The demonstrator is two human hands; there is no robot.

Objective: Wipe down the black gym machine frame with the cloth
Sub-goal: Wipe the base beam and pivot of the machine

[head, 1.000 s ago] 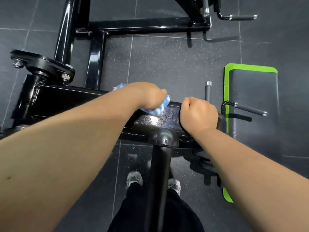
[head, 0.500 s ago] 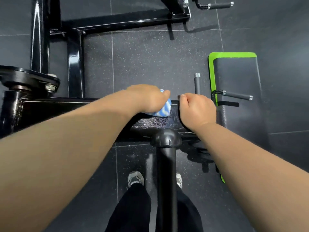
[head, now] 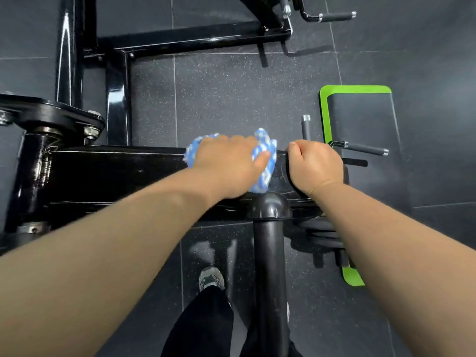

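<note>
Your left hand gripped the cloth on the frame, right hand curled round it just beside, so a rightward swipe risked jamming knuckles.

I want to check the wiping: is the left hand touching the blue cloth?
Touching. The head view shows the left hand holding the blue cloth, thumb across it, against the black frame.
</note>
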